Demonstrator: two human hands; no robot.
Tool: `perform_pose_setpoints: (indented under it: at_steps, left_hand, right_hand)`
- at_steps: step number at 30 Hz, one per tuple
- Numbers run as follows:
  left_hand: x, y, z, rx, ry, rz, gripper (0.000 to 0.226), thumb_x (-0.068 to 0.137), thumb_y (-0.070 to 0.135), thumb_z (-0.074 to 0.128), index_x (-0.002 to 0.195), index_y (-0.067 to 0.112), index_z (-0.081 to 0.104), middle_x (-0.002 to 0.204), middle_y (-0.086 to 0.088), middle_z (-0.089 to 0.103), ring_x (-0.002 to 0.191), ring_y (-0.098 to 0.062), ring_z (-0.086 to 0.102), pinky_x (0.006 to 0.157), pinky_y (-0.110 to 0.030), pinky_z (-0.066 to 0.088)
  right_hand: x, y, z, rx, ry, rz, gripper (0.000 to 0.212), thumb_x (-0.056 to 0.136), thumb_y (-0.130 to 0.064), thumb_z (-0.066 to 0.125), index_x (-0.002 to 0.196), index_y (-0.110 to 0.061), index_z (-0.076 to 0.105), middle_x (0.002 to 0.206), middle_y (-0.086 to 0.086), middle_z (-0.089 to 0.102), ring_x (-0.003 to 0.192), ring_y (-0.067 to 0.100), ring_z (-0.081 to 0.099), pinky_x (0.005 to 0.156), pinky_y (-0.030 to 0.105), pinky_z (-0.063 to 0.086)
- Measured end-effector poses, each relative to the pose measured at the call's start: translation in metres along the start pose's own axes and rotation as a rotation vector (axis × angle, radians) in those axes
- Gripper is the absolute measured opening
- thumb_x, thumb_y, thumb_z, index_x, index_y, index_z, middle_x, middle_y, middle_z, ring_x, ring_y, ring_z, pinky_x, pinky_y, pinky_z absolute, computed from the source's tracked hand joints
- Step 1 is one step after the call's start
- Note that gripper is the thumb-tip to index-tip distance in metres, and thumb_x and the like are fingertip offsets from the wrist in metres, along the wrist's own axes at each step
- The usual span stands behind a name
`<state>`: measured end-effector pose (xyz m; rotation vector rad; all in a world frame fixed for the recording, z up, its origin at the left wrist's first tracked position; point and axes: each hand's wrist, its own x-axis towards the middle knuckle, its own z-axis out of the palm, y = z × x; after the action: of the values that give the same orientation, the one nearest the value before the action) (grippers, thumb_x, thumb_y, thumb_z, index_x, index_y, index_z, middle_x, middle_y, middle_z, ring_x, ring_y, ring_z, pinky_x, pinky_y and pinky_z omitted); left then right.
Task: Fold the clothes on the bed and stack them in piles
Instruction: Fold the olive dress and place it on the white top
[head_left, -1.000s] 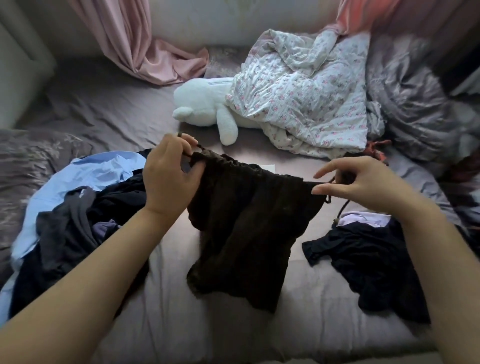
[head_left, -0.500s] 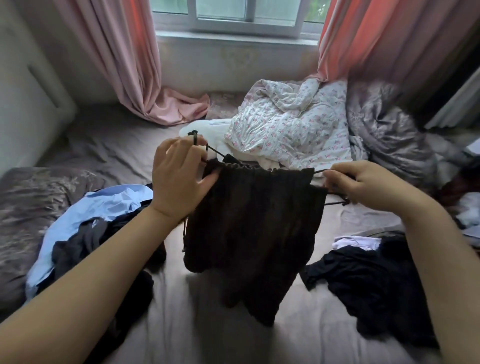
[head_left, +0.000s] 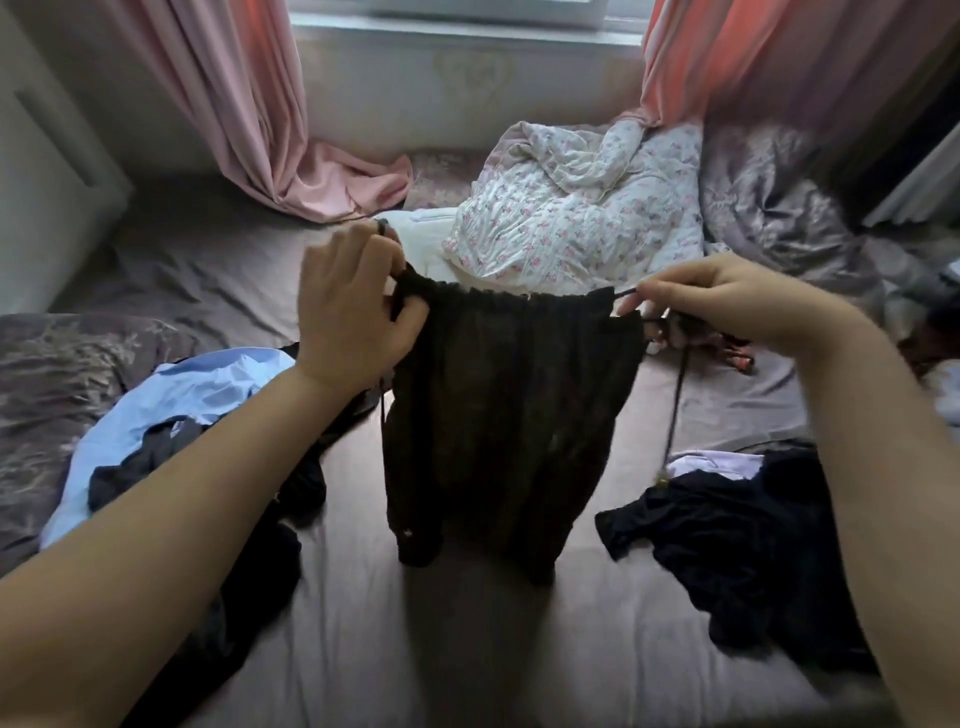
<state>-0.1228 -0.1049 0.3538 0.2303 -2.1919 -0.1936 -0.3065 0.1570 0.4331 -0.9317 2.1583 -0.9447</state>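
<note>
A dark brown garment (head_left: 511, 415) with a gathered top edge and thin straps hangs in the air above the bed (head_left: 467, 649). My left hand (head_left: 353, 312) pinches its top left corner. My right hand (head_left: 727, 306) pinches the thin strap at its top right corner; a second strap dangles below that hand. The garment's lower hem hangs just above the sheet. A pile of dark clothes with a light blue shirt (head_left: 197, 395) lies at the left. A black garment (head_left: 737, 540) over a white piece lies at the right.
A floral quilt (head_left: 576, 218) and a white plush toy (head_left: 415, 244) lie behind the garment. A grey satin blanket (head_left: 769, 208) is bunched at the back right, a patterned pillow (head_left: 57, 395) at the left. Pink curtains (head_left: 270, 119) hang by the window wall.
Both hands have raised the brown garment and spread its top edge wider. It now hangs straighter. The camera has tilted up toward the window.
</note>
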Motion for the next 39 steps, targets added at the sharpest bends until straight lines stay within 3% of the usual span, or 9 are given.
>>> perform_pose_setpoints:
  at_steps: [6,11,15,18,21,27,31,35,39]
  left_hand:
    - [-0.044,-0.038,0.086,-0.056,-0.551,-0.246,0.033,0.072,0.033,0.077,0.088,0.012,0.057,0.093,-0.004,0.063,0.090,-0.029,0.059,0.075,-0.041,0.047]
    - [-0.087,-0.035,0.116,-0.331,-0.587,-0.638,0.017,0.087,0.022,0.068,0.090,0.014,0.052,0.101,-0.003,0.062,0.098,-0.020,0.059,0.084,-0.032,0.046]
    - [-0.063,-0.031,0.117,-0.451,-0.475,-0.885,0.015,0.092,0.021,0.062,0.094,0.012,0.050,0.080,0.003,0.056,0.074,-0.009,0.053,0.064,-0.010,0.039]
    - [-0.029,-0.036,0.120,-0.457,-0.397,-0.898,0.010,0.093,0.016,0.058,0.100,0.013,0.051,0.082,0.006,0.054,0.074,-0.006,0.051,0.060,-0.006,0.036]
    - [-0.010,-0.050,0.132,-0.440,-0.474,-0.894,0.018,0.094,0.009,0.050,0.112,0.010,0.053,0.100,-0.003,0.057,0.091,-0.015,0.055,0.080,-0.020,0.041]
    - [-0.034,-0.086,0.187,-0.335,-0.688,-0.864,0.041,0.094,0.008,0.046,0.135,0.013,0.048,0.119,-0.006,0.058,0.110,-0.022,0.056,0.095,-0.028,0.041]
    - [-0.083,-0.108,0.236,-0.325,-0.802,-0.925,0.049,0.096,0.010,0.043,0.145,0.013,0.036,0.133,-0.016,0.051,0.111,-0.031,0.055,0.081,-0.028,0.042]
    - [-0.119,-0.127,0.279,-0.303,-0.787,-0.916,0.052,0.096,0.009,0.040,0.148,0.011,0.030,0.155,-0.010,0.022,0.132,-0.027,0.039,0.103,-0.031,0.035]
    - [-0.141,-0.143,0.313,-0.292,-0.750,-0.898,0.052,0.098,0.010,0.041,0.148,0.017,0.028,0.160,-0.003,0.002,0.133,-0.018,0.034,0.098,-0.027,0.033]
  right_hand:
    - [0.103,0.099,0.049,-0.010,0.112,0.240,0.025,0.098,-0.025,0.052,0.081,-0.021,0.069,0.077,0.009,0.063,0.062,0.020,0.054,0.056,0.028,0.041]
    - [0.118,0.151,0.098,0.118,0.293,0.295,0.019,0.097,-0.017,0.053,0.090,-0.016,0.070,0.073,0.002,0.061,0.061,0.011,0.055,0.055,0.027,0.044]
    - [0.128,0.146,0.095,0.184,0.378,0.220,0.017,0.098,-0.017,0.051,0.093,-0.018,0.067,0.077,-0.005,0.063,0.069,0.010,0.060,0.064,0.028,0.049]
    - [0.144,0.120,0.079,0.246,0.436,0.158,0.019,0.099,-0.015,0.049,0.096,-0.013,0.067,0.079,-0.001,0.063,0.069,0.010,0.060,0.066,0.026,0.051]
    - [0.168,0.104,0.067,0.303,0.452,0.219,0.022,0.097,-0.013,0.050,0.083,-0.013,0.067,0.077,0.002,0.063,0.067,0.013,0.058,0.062,0.023,0.053]
    - [0.224,0.157,0.094,-0.072,0.265,0.323,0.025,0.096,-0.016,0.052,0.096,0.000,0.071,0.083,0.007,0.064,0.083,0.025,0.063,0.084,0.041,0.053]
    - [0.262,0.217,0.133,-0.015,0.265,0.407,0.021,0.095,-0.013,0.053,0.094,-0.005,0.072,0.073,0.004,0.063,0.077,0.027,0.067,0.081,0.042,0.057]
    - [0.296,0.258,0.158,0.011,0.409,0.394,0.020,0.091,-0.015,0.057,0.097,-0.007,0.075,0.099,0.008,0.070,0.104,0.026,0.063,0.096,0.037,0.049]
    - [0.325,0.277,0.169,0.018,0.398,0.289,0.030,0.092,-0.016,0.058,0.121,-0.011,0.065,0.126,0.006,0.063,0.116,0.022,0.057,0.102,0.033,0.043]
